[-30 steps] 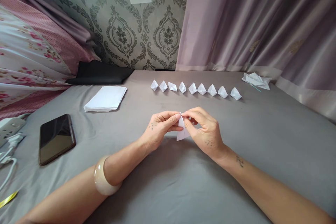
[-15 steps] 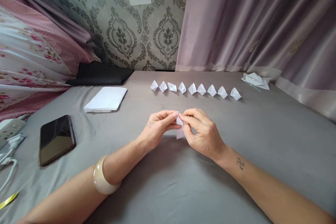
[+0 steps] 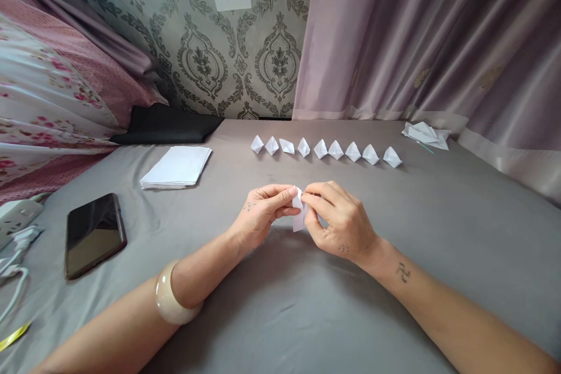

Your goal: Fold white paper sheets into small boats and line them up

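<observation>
A small piece of folded white paper (image 3: 298, 221) is held upright above the grey cloth (image 3: 263, 310), between my two hands. My left hand (image 3: 266, 210) pinches its upper left part between thumb and fingers. On the other side, my right hand (image 3: 339, 216) is closed on the paper's right edge, with the fingertips near the top; part of the paper is hidden behind these fingers. Beyond the hands stands a row of several small folded white paper shapes (image 3: 335, 150).
A stack of white paper (image 3: 176, 167) lies at the left, with a phone (image 3: 95, 235) nearer me. Behind the stack is a black cloth (image 3: 169, 123). Crumpled white paper (image 3: 426, 135) sits at the back right. A power strip (image 3: 20, 215) with plugs is at the left edge.
My right fingertips have shifted slightly to the right and down from the paper's top, and more of its upper part shows. My left hand keeps its pinch.
</observation>
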`<state>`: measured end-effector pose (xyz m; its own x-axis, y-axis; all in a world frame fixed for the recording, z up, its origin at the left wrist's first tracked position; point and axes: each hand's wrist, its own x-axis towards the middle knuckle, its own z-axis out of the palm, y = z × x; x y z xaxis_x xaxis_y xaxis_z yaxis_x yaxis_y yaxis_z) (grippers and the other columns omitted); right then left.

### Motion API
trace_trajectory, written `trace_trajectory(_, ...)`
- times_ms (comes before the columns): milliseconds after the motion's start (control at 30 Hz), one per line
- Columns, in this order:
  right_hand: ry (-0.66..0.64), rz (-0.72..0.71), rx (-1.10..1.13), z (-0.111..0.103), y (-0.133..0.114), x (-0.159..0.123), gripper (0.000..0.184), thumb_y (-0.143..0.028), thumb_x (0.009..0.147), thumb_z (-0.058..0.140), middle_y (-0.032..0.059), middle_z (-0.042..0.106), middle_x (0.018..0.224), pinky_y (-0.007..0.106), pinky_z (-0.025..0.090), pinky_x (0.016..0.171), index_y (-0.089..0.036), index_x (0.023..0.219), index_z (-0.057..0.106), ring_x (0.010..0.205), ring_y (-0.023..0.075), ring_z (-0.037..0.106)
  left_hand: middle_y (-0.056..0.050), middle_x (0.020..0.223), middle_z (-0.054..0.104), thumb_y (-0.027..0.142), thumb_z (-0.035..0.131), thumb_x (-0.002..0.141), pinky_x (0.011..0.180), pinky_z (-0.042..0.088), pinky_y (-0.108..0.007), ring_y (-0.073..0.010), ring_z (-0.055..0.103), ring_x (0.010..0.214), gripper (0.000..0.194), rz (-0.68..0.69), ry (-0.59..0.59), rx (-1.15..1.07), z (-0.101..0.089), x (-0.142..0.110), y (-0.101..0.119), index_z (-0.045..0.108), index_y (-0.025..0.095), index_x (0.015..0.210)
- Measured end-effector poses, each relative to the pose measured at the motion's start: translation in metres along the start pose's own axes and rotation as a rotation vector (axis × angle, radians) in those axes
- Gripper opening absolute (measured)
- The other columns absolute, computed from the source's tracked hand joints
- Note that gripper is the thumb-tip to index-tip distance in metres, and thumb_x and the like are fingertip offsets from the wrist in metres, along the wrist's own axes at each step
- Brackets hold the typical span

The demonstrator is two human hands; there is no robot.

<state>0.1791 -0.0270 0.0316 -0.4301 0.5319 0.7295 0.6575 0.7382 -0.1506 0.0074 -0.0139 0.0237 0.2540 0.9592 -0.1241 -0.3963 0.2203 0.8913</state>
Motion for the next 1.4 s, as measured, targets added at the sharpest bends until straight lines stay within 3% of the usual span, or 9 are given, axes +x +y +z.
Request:
trace_trajectory(167, 0.065, 0.296, 0.288, 0.003, -0.009, 0.004, 0.002, -0.021, 0.083, 0.059, 0.0029, 0.063, 0.082, 0.027, 0.048, 0.06, -0.021, 0.083, 0.061, 0.071, 0.0141, 0.057, -0.001, 0.075, 0.065, 0.032, 0.077, 0.07, 0.075, 0.053, -0.028, -0.0115, 0.061, 0.073, 0.02, 0.011, 0.037, 0.024, 0.004, -0.004, 0.001, 0.073, 0.015, 0.079)
trace_trajectory(400, 0.028, 0.624, 0.486, 0.004, -0.015, 0.008, 0.016, -0.028, 0.084, 0.059, 0.0, 0.062, 0.071, 0.024, 0.047, 0.056, -0.019, 0.071, 0.06, 0.061, 0.0112, 0.057, -0.001, 0.075, 0.062, 0.036, 0.07, 0.077, 0.072, 0.052, -0.027, -0.0111, 0.057, 0.072, 0.021, 0.079, 0.003, 0.085, 0.011, -0.008, 0.0, 0.068, 0.014, 0.076)
trace_trajectory(500, 0.012, 0.694, 0.491, 0.004, -0.015, 0.008, 0.016, -0.03, 0.083, 0.061, 0.0, 0.064, 0.069, 0.024, 0.047, 0.054, -0.019, 0.071, 0.06, 0.058, 0.0112, 0.057, -0.003, 0.08, 0.064, 0.034, 0.07, 0.078, 0.076, 0.052, -0.029, -0.0129, 0.059, 0.077, 0.021, 0.076, -0.029, 0.082, 0.01, -0.006, -0.001, 0.069, 0.014, 0.08)
trace_trajectory(600, 0.041, 0.691, 0.465, 0.005, -0.015, 0.007, 0.014, -0.03, 0.082, 0.062, -0.0003, 0.064, 0.068, 0.023, 0.047, 0.052, -0.02, 0.073, 0.059, 0.057, 0.0113, 0.057, -0.004, 0.084, 0.065, 0.032, 0.072, 0.075, 0.08, 0.052, -0.031, -0.0142, 0.06, 0.08, 0.02, 0.071, -0.042, 0.072, 0.009, -0.005, -0.002, 0.07, 0.014, 0.082)
trace_trajectory(700, 0.094, 0.571, 0.423, 0.009, -0.014, 0.003, 0.005, -0.023, 0.084, 0.06, 0.0, 0.064, 0.075, 0.023, 0.049, 0.055, -0.021, 0.088, 0.06, 0.061, 0.0111, 0.058, -0.004, 0.083, 0.066, 0.033, 0.073, 0.075, 0.078, 0.052, -0.031, -0.0143, 0.061, 0.079, 0.02, 0.058, -0.011, 0.077, 0.008, -0.005, -0.003, 0.07, 0.013, 0.08)
trace_trajectory(800, 0.088, 0.361, 0.32, 0.012, -0.014, -0.002, 0.019, -0.015, 0.087, 0.052, 0.0028, 0.066, 0.086, 0.026, 0.051, 0.065, -0.023, 0.1, 0.064, 0.073, 0.0133, 0.06, -0.004, 0.082, 0.067, 0.033, 0.073, 0.074, 0.077, 0.052, -0.029, -0.0141, 0.062, 0.079, 0.02, 0.055, 0.025, 0.077, 0.007, -0.005, -0.003, 0.07, 0.014, 0.078)
trace_trajectory(900, 0.08, 0.272, 0.223, 0.013, -0.014, -0.005, 0.027, -0.012, 0.089, 0.048, 0.0049, 0.065, 0.088, 0.029, 0.052, 0.07, -0.024, 0.107, 0.065, 0.079, 0.0155, 0.06, -0.003, 0.079, 0.066, 0.031, 0.075, 0.072, 0.077, 0.052, -0.028, -0.0129, 0.062, 0.076, 0.018, 0.055, 0.038, 0.051, 0.006, -0.004, -0.003, 0.071, 0.014, 0.077)
trace_trajectory(1200, 0.14, 0.29, 0.188, 0.012, -0.014, -0.004, 0.026, -0.013, 0.089, 0.05, 0.006, 0.06, 0.089, 0.03, 0.052, 0.069, -0.022, 0.107, 0.067, 0.08, 0.0156, 0.06, -0.004, 0.085, 0.07, 0.031, 0.071, 0.077, 0.085, 0.051, -0.031, -0.0143, 0.064, 0.084, 0.016, 0.098, -0.042, 0.022, 0.009, -0.006, -0.002, 0.073, 0.016, 0.085)
trace_trajectory(1400, 0.129, 0.388, 0.324, 0.011, -0.018, -0.002, 0.022, -0.017, 0.089, 0.052, 0.0041, 0.061, 0.091, 0.027, 0.051, 0.062, -0.024, 0.102, 0.067, 0.072, 0.0126, 0.059, -0.004, 0.086, 0.071, 0.032, 0.074, 0.073, 0.075, 0.053, -0.03, -0.0168, 0.064, 0.083, 0.018, 0.118, 0.002, 0.059, 0.007, -0.005, -0.003, 0.074, 0.018, 0.083)
